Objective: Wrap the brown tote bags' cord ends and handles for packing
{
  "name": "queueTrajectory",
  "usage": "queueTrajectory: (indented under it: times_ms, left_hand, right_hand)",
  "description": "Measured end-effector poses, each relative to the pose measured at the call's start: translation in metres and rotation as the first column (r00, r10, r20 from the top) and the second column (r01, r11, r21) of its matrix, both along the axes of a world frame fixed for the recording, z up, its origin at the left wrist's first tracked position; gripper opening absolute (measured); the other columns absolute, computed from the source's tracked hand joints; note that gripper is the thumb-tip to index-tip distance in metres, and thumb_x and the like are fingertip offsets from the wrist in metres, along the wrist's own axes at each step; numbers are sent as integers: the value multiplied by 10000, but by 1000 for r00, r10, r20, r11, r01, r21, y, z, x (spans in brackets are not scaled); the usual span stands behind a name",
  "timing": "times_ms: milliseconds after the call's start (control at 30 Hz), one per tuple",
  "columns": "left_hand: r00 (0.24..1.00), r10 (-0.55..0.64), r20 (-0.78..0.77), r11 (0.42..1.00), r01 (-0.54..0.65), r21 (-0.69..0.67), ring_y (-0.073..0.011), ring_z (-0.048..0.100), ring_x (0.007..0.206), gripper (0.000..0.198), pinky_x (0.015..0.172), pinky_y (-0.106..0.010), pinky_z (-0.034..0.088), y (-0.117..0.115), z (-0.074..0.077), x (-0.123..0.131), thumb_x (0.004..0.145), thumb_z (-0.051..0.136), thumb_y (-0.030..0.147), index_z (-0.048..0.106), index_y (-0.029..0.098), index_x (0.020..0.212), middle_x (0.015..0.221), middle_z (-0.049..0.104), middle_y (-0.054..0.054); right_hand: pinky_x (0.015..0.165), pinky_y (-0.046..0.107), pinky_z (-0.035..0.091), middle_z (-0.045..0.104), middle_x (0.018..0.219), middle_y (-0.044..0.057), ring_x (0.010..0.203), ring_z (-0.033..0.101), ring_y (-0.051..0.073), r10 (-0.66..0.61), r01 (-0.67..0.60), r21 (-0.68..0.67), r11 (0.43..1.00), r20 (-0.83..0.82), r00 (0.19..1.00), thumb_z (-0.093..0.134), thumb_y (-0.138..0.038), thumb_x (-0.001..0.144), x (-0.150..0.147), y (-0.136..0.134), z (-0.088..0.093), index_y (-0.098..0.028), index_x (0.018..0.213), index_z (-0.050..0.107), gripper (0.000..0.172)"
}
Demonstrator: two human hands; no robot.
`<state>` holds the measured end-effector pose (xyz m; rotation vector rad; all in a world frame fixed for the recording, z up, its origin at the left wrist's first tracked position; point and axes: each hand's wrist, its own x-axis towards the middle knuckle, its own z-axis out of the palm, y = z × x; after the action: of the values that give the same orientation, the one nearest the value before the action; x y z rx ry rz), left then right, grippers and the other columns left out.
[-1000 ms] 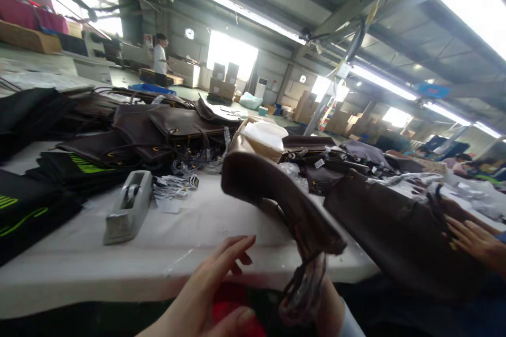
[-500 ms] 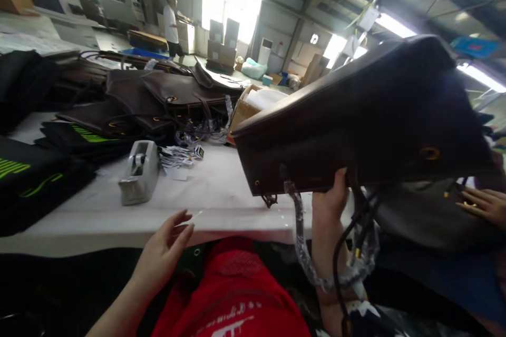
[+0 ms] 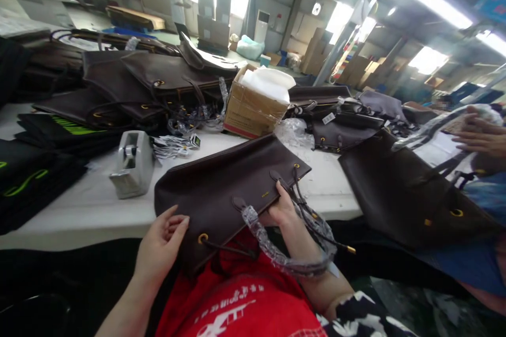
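Note:
A dark brown leather handbag (image 3: 221, 179) lies tilted on its side across the table's front edge and my lap. My right hand (image 3: 282, 208) grips its open rim between the handles, with the thumb on the outer face. Clear plastic wraps the bag's handle (image 3: 272, 247), which loops over my right forearm. Dark drawstring cords with gold tips hang from gold eyelets. My left hand (image 3: 164, 234) is at the bag's left end with fingers curled and thumb near the index finger; whether it holds something small is hidden.
A grey tape dispenser (image 3: 132, 163) and a heap of tags (image 3: 174, 146) stand left, beside black dust bags (image 3: 35, 168). Behind are piled brown bags (image 3: 158, 73) and a cardboard box (image 3: 253, 108). At right, a co-worker's hand (image 3: 482, 134) is over another bag (image 3: 411, 189).
My right hand has brought the handbag down and left from its raised position, turning its face up toward me. My left hand has come against its left end. The view has shifted.

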<state>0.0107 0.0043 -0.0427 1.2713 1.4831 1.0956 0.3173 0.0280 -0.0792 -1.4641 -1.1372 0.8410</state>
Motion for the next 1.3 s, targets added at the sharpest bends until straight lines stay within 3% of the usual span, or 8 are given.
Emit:
queueTrajectory:
  times_ms: [100,167,300,400,533,767,967,1300]
  left_hand:
    - [959,-92,-266,980,135,146,-247,657,912,676,836,-422,549,-1,0,8,724,623,565,504,175,1262,1065,663,-107]
    - [881,-184,-437,928,301,217,-275,618,1046,605,937,-452,505,-4,3,17,735,633,542,548,195,1223,1168,634,-115]
    - [715,-314,-625,799,554,233,-274,533,1190,501,1038,-451,436,-5,4,38,786,611,465,570,199,1209,1267,586,-108]
    - [655,-354,-668,758,619,204,-273,502,1233,487,1055,-447,427,-3,1,50,799,598,411,563,203,1238,1313,560,-103]
    - [546,-455,-704,645,747,163,-291,406,1331,492,1103,-475,374,-6,-1,62,776,608,322,571,226,1258,1404,497,-95]
    - [331,-564,-757,443,895,61,-277,251,1420,587,1160,-500,271,-19,-10,87,680,589,135,566,240,1257,1491,393,-80]
    - [253,-484,-838,391,919,52,-275,246,1422,329,1169,-488,248,-10,-20,107,667,533,64,652,152,961,1452,430,-162]
    - [233,-765,-601,317,948,-36,-258,577,1127,119,984,-378,453,28,31,109,648,660,241,662,202,761,1193,637,-83]
  right_hand:
    - [842,372,574,676,1132,97,1036,655,201,0,-97,-199,975,-438,899,292,-476,953,-7,-1,-10,-168,1214,544,476]
    - [755,364,586,705,1035,110,936,684,215,-17,-174,-304,937,-534,845,411,-471,923,-8,-6,-12,-151,1123,583,414]
    - [496,276,511,688,668,103,560,654,190,206,-311,-497,810,-256,945,401,-613,894,-7,-22,-14,-138,804,648,543]
    - [532,252,484,665,636,70,552,626,161,335,-269,-414,870,96,937,349,-584,924,-15,-43,-22,-163,745,642,544]
    - [709,267,475,704,816,70,743,648,178,388,-316,-226,922,496,777,441,-421,931,-29,-76,-40,-188,865,661,327]
    - [750,253,460,709,960,64,830,646,171,359,-255,-276,927,454,815,441,-304,942,-28,-89,-48,-203,1019,634,231]
    - [690,255,444,703,863,39,738,621,164,447,-298,-367,881,437,781,497,-321,913,-17,-96,-46,-195,902,663,209]
    - [725,274,458,709,886,38,829,645,191,501,-226,-531,817,458,734,526,-302,870,20,-117,-66,-195,930,695,208]
